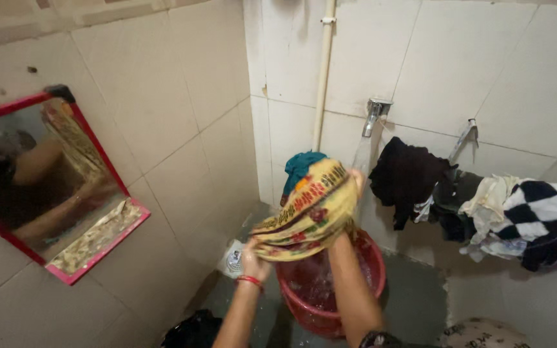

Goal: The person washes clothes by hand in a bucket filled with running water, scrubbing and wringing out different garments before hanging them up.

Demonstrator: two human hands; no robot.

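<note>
Both my hands hold a wet yellow cloth [311, 209] with a red flower pattern, lifted above a red bucket [356, 309] of water. My left hand [253, 261], with a red thread at the wrist, grips the cloth's lower end. My right hand [356, 183] grips the upper end, close to the stream from a metal tap [375, 115] on the tiled wall. A teal cloth [301, 166] shows just behind the yellow one.
A red-framed mirror [107, 248] leans on the left tiled wall. Dark, white and checked clothes [485, 206] hang on the right wall by a second tap [467, 136]. A white pipe [323, 71] runs up the corner. A dark bundle [195, 330] lies on the wet floor.
</note>
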